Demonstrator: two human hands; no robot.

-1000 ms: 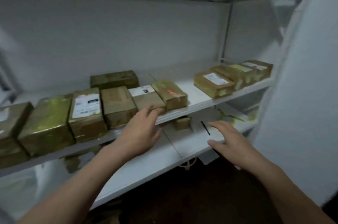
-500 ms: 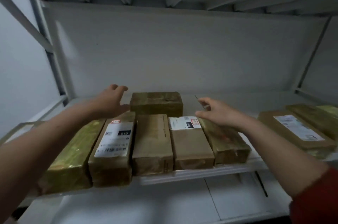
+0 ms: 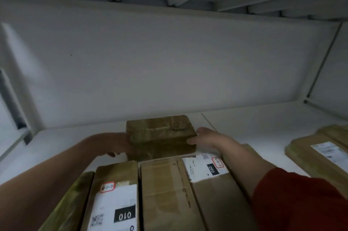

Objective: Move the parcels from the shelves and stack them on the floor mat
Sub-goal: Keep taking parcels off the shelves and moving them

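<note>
Up on the white shelf [image 3: 254,127], I see both my hands on the brown parcel [image 3: 160,130] at the back. My left hand [image 3: 114,145] is at its left end. Its fingers are hidden, so I cannot tell how they lie. My right hand [image 3: 209,136] grips the right end, thumb on the front. Parcel 010 [image 3: 116,193] and parcel 060 [image 3: 212,183] lie just in front.

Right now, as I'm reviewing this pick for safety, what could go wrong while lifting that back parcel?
The back parcel sits behind a tight front row; pulled out low, it could snag the 010 parcel and nudge it forward. The left hand and right hand hold only its ends, the left grip partly hidden, so it might slip.
</note>
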